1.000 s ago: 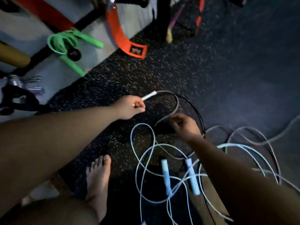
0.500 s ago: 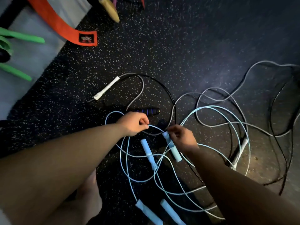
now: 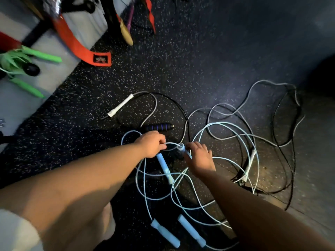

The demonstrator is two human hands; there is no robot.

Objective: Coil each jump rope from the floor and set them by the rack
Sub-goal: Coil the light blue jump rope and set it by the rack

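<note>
The left hand (image 3: 151, 144) is curling its fingers and pinching a thin blue cord (image 3: 171, 143) between thumb and finger. The right hand (image 3: 198, 158) is just beside it, gripping the top end of a blue handle (image 3: 181, 148). The cord is coming out of that handle. The handle is tipping up off the speckled floor (image 3: 208, 60). The two hands are near each other but are not touching.

A second blue handle (image 3: 165, 167) is lying flat between the two arms, and blue loops are crossing over it. A pair of blue handles (image 3: 192, 230) is lying lower down, close to the person. A black and purple handle (image 3: 159, 127) is sitting just past the left hand. A white handle (image 3: 120, 107) is lying farther off to the left.

On the right, a grey cord (image 3: 253, 87) and a black cord (image 3: 291, 160) are tangling with the blue loops, so the ropes are all getting in each other's way.

An orange strap (image 3: 76, 44) and green bands (image 3: 41, 56) are lying far off by the rack post (image 3: 110, 13).
</note>
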